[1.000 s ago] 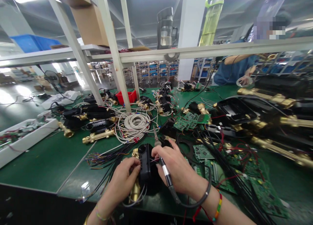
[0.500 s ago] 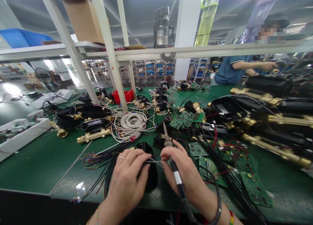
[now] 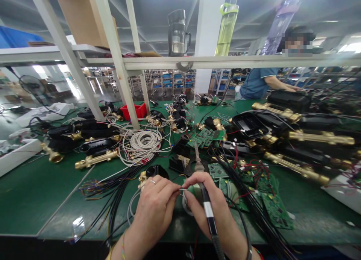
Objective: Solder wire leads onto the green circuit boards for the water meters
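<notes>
My left hand [image 3: 156, 201] pinches a thin grey wire [image 3: 183, 189] between thumb and fingertips, close to my right fingertips. Resting across my right hand [image 3: 216, 203] is a soldering iron [image 3: 207, 205], its metal tip pointing up and away from me. The right index fingertip and thumb are beside the wire's end; whether they touch it I cannot tell. Behind my left hand sits a black housing with a brass fitting [image 3: 142, 180], partly hidden. Loops of grey cable [image 3: 130, 209] show at both sides of the left hand.
Green circuit boards [image 3: 278, 209] and black cables lie on the right, black-and-brass meter bodies [image 3: 299, 168] beyond. Coiled white cables [image 3: 146, 143], a red bin [image 3: 134, 111] and loose black wires [image 3: 115, 194] are on the left. A shelf [image 3: 203, 62] crosses above; a co-worker [image 3: 256, 83] stands across the bench.
The hands have come closer together around the wire. The black housing beneath them has shifted, and its brass fitting now shows. My view has turned slightly right. The co-worker's raised hand has lowered.
</notes>
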### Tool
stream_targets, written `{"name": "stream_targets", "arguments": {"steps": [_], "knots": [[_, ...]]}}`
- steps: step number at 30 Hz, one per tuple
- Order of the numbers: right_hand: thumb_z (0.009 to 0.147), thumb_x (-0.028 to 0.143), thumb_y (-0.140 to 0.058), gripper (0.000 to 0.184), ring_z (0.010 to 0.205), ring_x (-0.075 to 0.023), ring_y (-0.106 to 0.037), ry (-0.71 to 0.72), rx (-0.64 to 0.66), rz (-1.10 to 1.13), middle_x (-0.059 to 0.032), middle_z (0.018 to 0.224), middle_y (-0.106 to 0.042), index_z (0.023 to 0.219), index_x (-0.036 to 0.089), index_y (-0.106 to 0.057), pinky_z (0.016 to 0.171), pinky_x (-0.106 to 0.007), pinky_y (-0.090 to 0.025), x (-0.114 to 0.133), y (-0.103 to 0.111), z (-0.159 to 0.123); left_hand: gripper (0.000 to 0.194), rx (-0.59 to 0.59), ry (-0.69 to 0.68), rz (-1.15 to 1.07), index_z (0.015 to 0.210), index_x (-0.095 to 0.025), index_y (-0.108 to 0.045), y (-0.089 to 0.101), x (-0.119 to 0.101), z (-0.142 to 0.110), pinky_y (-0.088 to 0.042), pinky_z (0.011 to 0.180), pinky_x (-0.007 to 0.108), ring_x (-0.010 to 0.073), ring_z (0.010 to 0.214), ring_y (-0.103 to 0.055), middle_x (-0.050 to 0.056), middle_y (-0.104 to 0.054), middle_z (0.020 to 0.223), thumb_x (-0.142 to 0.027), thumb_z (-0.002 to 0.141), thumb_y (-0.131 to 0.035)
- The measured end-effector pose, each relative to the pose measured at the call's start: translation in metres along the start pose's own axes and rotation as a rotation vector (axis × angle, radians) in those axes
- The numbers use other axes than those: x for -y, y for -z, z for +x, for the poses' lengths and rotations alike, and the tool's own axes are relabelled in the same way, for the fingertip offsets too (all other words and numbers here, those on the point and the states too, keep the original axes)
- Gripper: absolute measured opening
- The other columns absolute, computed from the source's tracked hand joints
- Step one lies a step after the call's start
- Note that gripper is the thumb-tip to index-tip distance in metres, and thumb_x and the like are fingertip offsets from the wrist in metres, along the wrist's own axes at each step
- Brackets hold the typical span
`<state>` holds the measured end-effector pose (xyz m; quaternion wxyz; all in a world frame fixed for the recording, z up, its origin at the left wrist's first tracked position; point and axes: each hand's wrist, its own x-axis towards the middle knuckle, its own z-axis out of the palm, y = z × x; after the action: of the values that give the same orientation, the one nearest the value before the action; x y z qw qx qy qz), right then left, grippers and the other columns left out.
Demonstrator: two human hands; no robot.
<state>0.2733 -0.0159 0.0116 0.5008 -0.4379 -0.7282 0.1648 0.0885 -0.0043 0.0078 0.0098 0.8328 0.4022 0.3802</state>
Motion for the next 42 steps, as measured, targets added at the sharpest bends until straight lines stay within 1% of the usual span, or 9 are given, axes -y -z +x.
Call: {"name": "stream_targets", "arguments": {"steps": [8, 13, 18, 25, 31, 35, 38, 40, 42], "knots": [[0.093, 0.012, -0.056, 0.017, 0.079, -0.0157, -0.064, 0.014, -0.029, -0.012, -0.0002, 0.094, -0.067, 0.103, 0.025, -0.055, 0.069, -0.026, -0.051, -0.002, -0.003, 0.002, 0.015, 0.011, -0.011, 0.008, 0.099, -0.022, -0.067, -0.001, 0.000, 0.000, -0.043, 0.076, 0.036, 0.0222, 0.083, -0.059, 0.002, -0.072, 0.089, -0.016, 0.103, -0.053], [0.091, 0.009, -0.056, 0.024, 0.078, -0.0145, -0.065, 0.015, -0.072, 0.002, 0.0009, 0.091, -0.065, 0.107, 0.026, -0.054, 0.071, -0.024, -0.053, -0.003, -0.005, -0.003, 0.016, -0.070, -0.027, 0.035, 0.115, -0.020, -0.062, -0.002, -0.003, -0.001, -0.041, 0.077, 0.036, 0.0211, 0.083, -0.058, 0.002, -0.071, 0.091, -0.015, 0.103, -0.053], [0.090, 0.010, -0.059, 0.026, 0.073, -0.0125, -0.064, -0.007, -0.122, 0.010, 0.0030, 0.086, -0.062, 0.109, 0.027, -0.053, 0.069, -0.021, -0.053, -0.001, -0.009, -0.008, 0.020, -0.085, -0.077, 0.160, 0.095, -0.020, -0.063, -0.006, -0.008, 0.000, -0.035, 0.074, 0.038, 0.0207, 0.075, -0.052, 0.000, -0.063, 0.078, -0.009, 0.102, -0.048], [0.090, 0.010, -0.060, 0.025, 0.072, -0.0140, -0.064, 0.002, -0.147, -0.019, 0.0030, 0.084, -0.061, 0.108, 0.027, -0.053, 0.069, -0.024, -0.054, 0.000, -0.010, -0.010, 0.021, -0.062, -0.107, 0.194, 0.094, -0.019, -0.064, -0.010, -0.014, -0.003, -0.033, 0.078, 0.039, 0.0221, 0.078, -0.051, 0.002, -0.063, 0.081, -0.011, 0.104, -0.048], [0.090, 0.010, -0.061, 0.023, 0.075, -0.0139, -0.065, 0.016, -0.124, 0.017, 0.0035, 0.084, -0.063, 0.103, 0.027, -0.055, 0.071, -0.024, -0.053, 0.003, -0.004, -0.009, 0.024, -0.066, -0.021, 0.080, 0.082, -0.020, -0.062, -0.010, -0.018, -0.004, -0.032, 0.079, 0.039, 0.0211, 0.079, -0.050, 0.000, -0.063, 0.078, -0.014, 0.104, -0.053], [0.097, 0.023, -0.064, 0.006, 0.072, -0.0130, -0.066, -0.071, -0.108, 0.103, 0.0030, 0.083, -0.069, 0.093, 0.026, -0.061, 0.066, -0.022, -0.053, 0.003, 0.014, -0.007, 0.018, -0.075, 0.054, 0.010, 0.088, -0.024, -0.067, -0.006, -0.015, -0.003, -0.032, 0.083, 0.038, 0.0210, 0.083, -0.052, -0.002, -0.066, 0.080, -0.016, 0.102, -0.057], [0.109, 0.043, -0.049, 0.022, 0.075, -0.0149, -0.069, -0.096, -0.156, 0.220, 0.0025, 0.080, -0.073, 0.104, 0.029, -0.065, 0.074, -0.026, -0.054, -0.008, 0.026, -0.012, 0.019, -0.060, 0.107, -0.010, 0.083, -0.026, -0.068, -0.005, -0.014, -0.002, -0.031, 0.084, 0.038, 0.0206, 0.084, -0.053, -0.004, -0.067, 0.079, -0.018, 0.099, -0.061], [0.109, 0.059, -0.035, 0.040, 0.077, -0.0170, -0.071, -0.127, -0.193, 0.347, 0.0019, 0.079, -0.074, 0.126, 0.033, -0.061, 0.077, -0.029, -0.055, -0.018, 0.033, -0.017, 0.019, -0.056, 0.138, -0.019, 0.081, -0.026, -0.069, -0.005, -0.014, 0.000, -0.031, 0.085, 0.039, 0.0204, 0.084, -0.053, -0.004, -0.066, 0.078, -0.019, 0.098, -0.062], [0.106, 0.068, -0.029, 0.053, 0.076, -0.0179, -0.070, -0.189, -0.239, 0.457, 0.0003, 0.080, -0.075, 0.132, 0.034, -0.060, 0.074, -0.030, -0.055, -0.026, 0.039, -0.021, 0.019, -0.055, 0.162, -0.023, 0.080, -0.027, -0.069, -0.007, -0.015, 0.001, -0.030, 0.088, 0.040, 0.0207, 0.084, -0.054, -0.005, -0.066, 0.078, -0.021, 0.096, -0.063]]}}
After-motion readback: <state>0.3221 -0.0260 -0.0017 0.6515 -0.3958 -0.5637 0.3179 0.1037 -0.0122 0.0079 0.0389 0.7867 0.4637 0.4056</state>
